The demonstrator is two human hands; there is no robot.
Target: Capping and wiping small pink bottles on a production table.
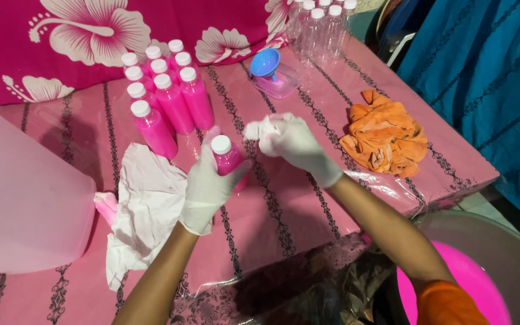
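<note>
The left hand (207, 188) grips an upright pink bottle (229, 159) by its side, while the right hand (293, 143), just right of its cap, clutches a white cloth (259, 130).

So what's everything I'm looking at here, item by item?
Filled bottles: about ten, pink, white caps, grouped at table's back left.
Held bottle: one, pink, white cap, centre.
Empty bottles: several, clear, back right.
Funnel: one, blue, on a clear tub.
Towel: one, orange, crumpled, right.
White cloth: one, crumpled, left of centre.
Big jug: one, translucent, far left.
Basin: one, pink liquid inside, bottom right.
Left hand: white glove, grip on the held bottle.
Right hand: white glove, holding a white wad.
</note>
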